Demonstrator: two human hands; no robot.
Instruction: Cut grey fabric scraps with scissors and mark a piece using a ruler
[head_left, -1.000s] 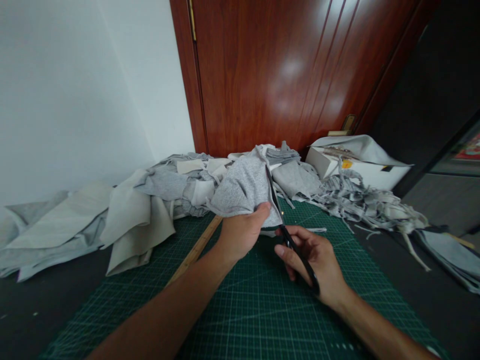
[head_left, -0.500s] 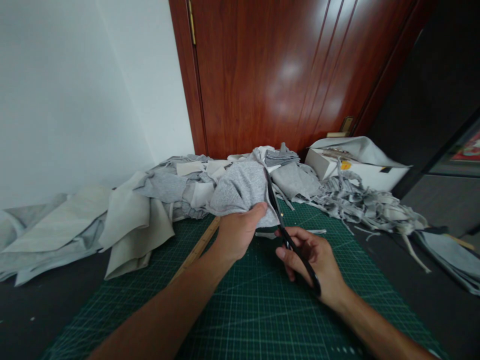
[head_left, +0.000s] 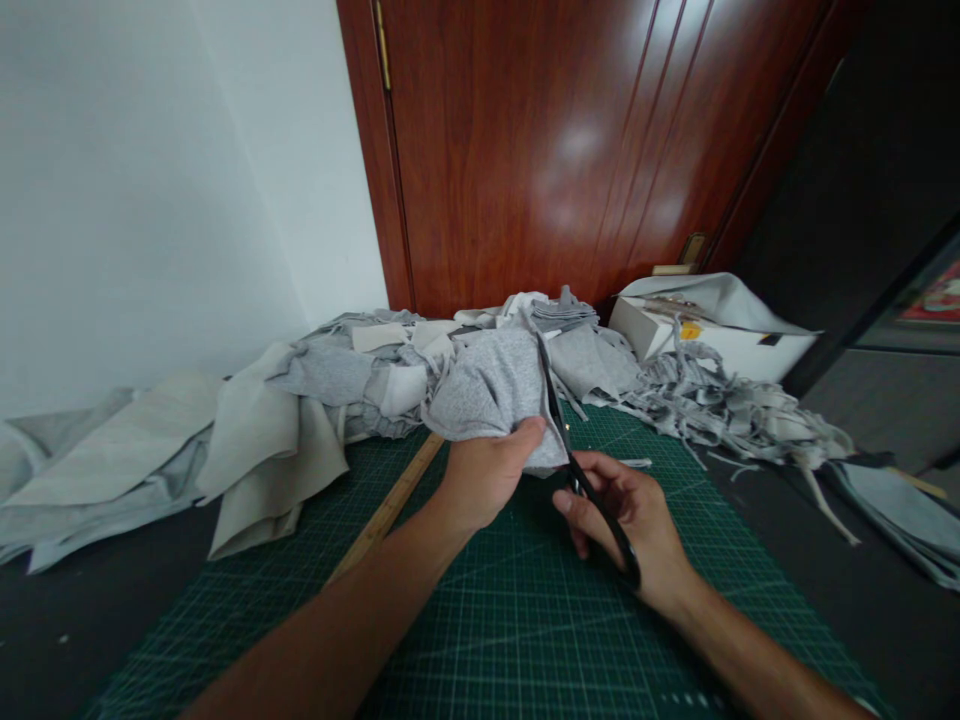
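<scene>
A grey fabric piece is raised above the green cutting mat, pinched at its lower edge by my left hand, thumb on top. Black scissors are in my right hand, its fingers at the handles. The blades point away from me and lie along the fabric's right edge. Whether they are fully closed is hard to tell. Part of a wooden ruler shows on the mat, left of my left forearm.
Heaped cloth pieces line the wall and the foot of a red-brown door. At the back right stand a white box and a tangle of fabric strips. Folded cloth lies at far right.
My left hand and the grey fabric have shifted slightly right and nearer to me. The scissor blades have tilted a little to the right, while my right hand has hardly moved.
</scene>
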